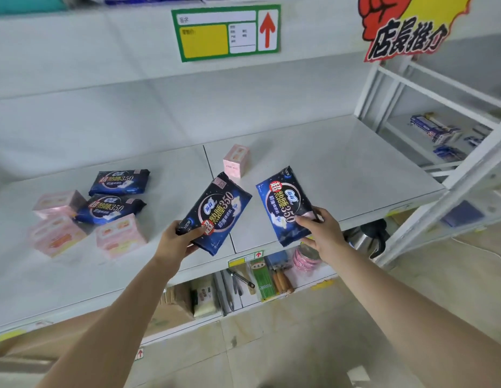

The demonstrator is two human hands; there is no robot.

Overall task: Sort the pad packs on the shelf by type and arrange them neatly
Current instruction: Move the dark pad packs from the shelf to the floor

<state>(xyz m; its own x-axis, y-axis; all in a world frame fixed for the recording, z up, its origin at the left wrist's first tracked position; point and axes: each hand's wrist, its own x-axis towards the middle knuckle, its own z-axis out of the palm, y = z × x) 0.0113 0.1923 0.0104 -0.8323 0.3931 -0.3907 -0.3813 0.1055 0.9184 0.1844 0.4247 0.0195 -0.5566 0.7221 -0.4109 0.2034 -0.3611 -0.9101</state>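
Two packs over the shelf [327,163]: your left hand [185,242] grips the left blue pack [220,211], your right hand [320,232] the right blue pack [284,203]. Lay both flat beside the shelved blue packs [115,196] at nine o'clock, apart from pink packs [59,204].

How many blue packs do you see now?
4: rear pack and front pack on the shelf, left; third pack in left hand; fourth pack in right hand. None seems hidden.
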